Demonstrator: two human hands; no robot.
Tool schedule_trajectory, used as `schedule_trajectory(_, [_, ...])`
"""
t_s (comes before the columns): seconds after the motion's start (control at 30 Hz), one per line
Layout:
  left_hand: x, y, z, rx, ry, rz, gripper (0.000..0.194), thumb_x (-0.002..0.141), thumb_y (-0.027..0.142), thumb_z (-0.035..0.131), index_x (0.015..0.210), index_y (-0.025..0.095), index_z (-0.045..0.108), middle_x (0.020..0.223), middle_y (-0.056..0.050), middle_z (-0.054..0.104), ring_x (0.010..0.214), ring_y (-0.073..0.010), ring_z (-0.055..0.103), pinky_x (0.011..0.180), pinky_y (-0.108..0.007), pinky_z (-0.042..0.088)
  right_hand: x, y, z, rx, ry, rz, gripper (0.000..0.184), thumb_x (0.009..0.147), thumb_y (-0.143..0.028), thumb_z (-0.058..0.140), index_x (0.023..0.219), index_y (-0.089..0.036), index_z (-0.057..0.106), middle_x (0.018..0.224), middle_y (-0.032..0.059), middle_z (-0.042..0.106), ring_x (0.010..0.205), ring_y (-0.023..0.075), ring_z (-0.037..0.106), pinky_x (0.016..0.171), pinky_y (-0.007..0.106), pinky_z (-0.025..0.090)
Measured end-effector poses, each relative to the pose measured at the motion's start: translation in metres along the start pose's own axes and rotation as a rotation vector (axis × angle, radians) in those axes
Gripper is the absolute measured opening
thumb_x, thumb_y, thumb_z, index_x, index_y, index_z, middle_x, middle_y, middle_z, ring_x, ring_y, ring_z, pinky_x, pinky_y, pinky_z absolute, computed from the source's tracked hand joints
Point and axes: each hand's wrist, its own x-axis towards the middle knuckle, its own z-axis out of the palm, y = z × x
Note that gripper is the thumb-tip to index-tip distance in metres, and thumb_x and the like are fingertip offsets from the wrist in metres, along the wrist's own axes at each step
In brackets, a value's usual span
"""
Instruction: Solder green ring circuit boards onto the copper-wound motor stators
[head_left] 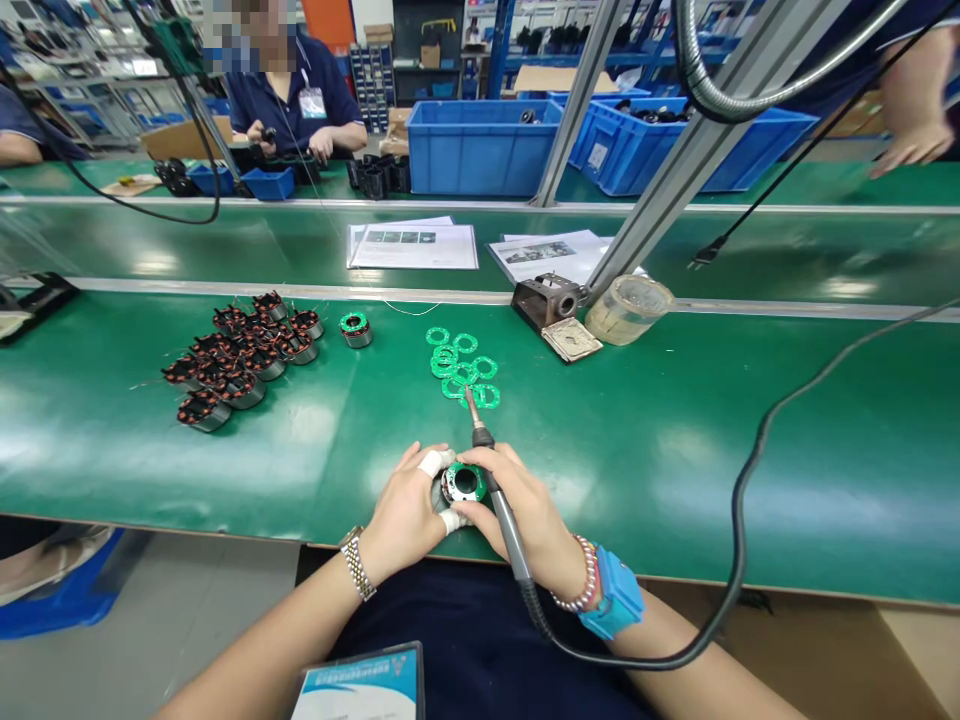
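Observation:
My left hand [405, 510] pinches a small round wound stator [463, 483] with a green ring board on top, near the front edge of the green table [675, 450]; two fingertips wear white tape. My right hand [525, 515] also touches the stator and is closed round a soldering iron [491, 480], whose tip points away toward a heap of green ring boards [461, 368]. The iron's black cable [739, 520] loops off to the right.
Several copper-wound stators [236, 360] lie at the left, with one apart [355, 329]. A solder stand [547, 300], a clear tub [628, 308] and papers [412, 245] sit farther back. Blue bins [480, 145] and a seated person [289, 100] are beyond. Another person's hand [911, 145] is at the upper right.

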Motion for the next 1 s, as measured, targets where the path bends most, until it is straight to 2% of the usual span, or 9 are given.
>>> schedule_trajectory(0.17, [0.0,-0.003,0.002,0.002,-0.008,0.001,0.052,0.063,0.016,0.065,0.112,0.019,0.047,0.114,-0.01,0.061,0.109,-0.0241,0.055,0.106,-0.051,0.027,0.004,0.002,-0.003,0.014,-0.029,-0.014,0.033,0.08,-0.02,0.058,0.111,-0.021,0.046,0.099,0.0079,0.058,0.092,0.021,0.057,0.076,0.034,0.052])
schedule_trajectory(0.27, [0.0,-0.004,-0.003,-0.051,-0.064,0.016,0.064,0.063,0.026,0.07,0.12,0.021,0.043,0.121,-0.011,0.056,0.113,-0.0258,0.052,0.107,-0.053,0.023,0.003,0.004,-0.008,0.022,-0.038,-0.027,0.038,0.079,-0.024,0.06,0.114,-0.021,0.045,0.103,0.0084,0.059,0.093,0.0208,0.058,0.079,0.034,0.052])
schedule_trajectory(0.37, [-0.003,-0.006,-0.011,-0.126,-0.137,0.018,0.084,0.058,0.039,0.075,0.13,0.021,0.034,0.13,-0.013,0.049,0.123,-0.0298,0.042,0.107,-0.053,0.023,-0.004,0.006,-0.014,-0.007,0.006,0.007,0.04,0.079,-0.026,0.062,0.114,-0.021,0.045,0.105,0.0085,0.06,0.091,0.0201,0.06,0.079,0.033,0.052])
schedule_trajectory(0.47, [-0.006,-0.008,-0.018,-0.183,-0.169,-0.008,0.093,0.056,0.042,0.076,0.134,0.022,0.031,0.134,-0.014,0.045,0.128,-0.033,0.034,0.104,-0.053,0.028,-0.015,0.005,-0.021,-0.062,0.087,0.076,0.029,0.082,-0.021,0.056,0.11,-0.022,0.048,0.103,0.0074,0.063,0.084,0.0181,0.063,0.078,0.031,0.053])
schedule_trajectory(0.57, [-0.007,-0.009,-0.02,-0.244,-0.174,-0.007,0.087,0.058,0.041,0.075,0.133,0.022,0.034,0.134,-0.013,0.045,0.126,-0.0326,0.036,0.103,-0.05,0.032,-0.024,0.003,-0.025,-0.087,0.142,0.094,0.024,0.083,-0.015,0.052,0.105,-0.022,0.051,0.097,0.0061,0.065,0.085,0.018,0.064,0.078,0.03,0.053])
schedule_trajectory(0.7, [-0.003,-0.005,-0.014,-0.217,-0.088,-0.061,0.063,0.066,0.037,0.07,0.123,0.021,0.047,0.123,-0.01,0.056,0.12,-0.0294,0.046,0.101,-0.048,0.035,-0.031,0.002,-0.023,-0.059,0.169,0.077,0.023,0.083,-0.013,0.05,0.104,-0.023,0.051,0.095,0.0055,0.067,0.093,0.0192,0.063,0.081,0.03,0.052])
schedule_trajectory(0.8, [-0.001,-0.001,-0.007,-0.206,-0.042,-0.098,0.048,0.067,0.032,0.069,0.111,0.019,0.055,0.111,-0.009,0.064,0.108,-0.0269,0.056,0.094,-0.045,0.043,-0.034,0.001,-0.018,-0.024,0.159,0.082,0.024,0.083,-0.011,0.048,0.104,-0.023,0.05,0.099,0.0057,0.067,0.094,0.019,0.063,0.083,0.031,0.052])
schedule_trajectory(1.0, [-0.002,0.002,-0.001,-0.263,0.027,-0.119,0.044,0.065,0.03,0.071,0.106,0.02,0.058,0.104,-0.007,0.067,0.098,-0.0245,0.062,0.088,-0.04,0.049,-0.037,0.0,-0.012,-0.018,0.126,0.075,0.026,0.084,-0.009,0.045,0.106,-0.022,0.046,0.105,0.0085,0.065,0.098,0.0196,0.063,0.085,0.033,0.053])
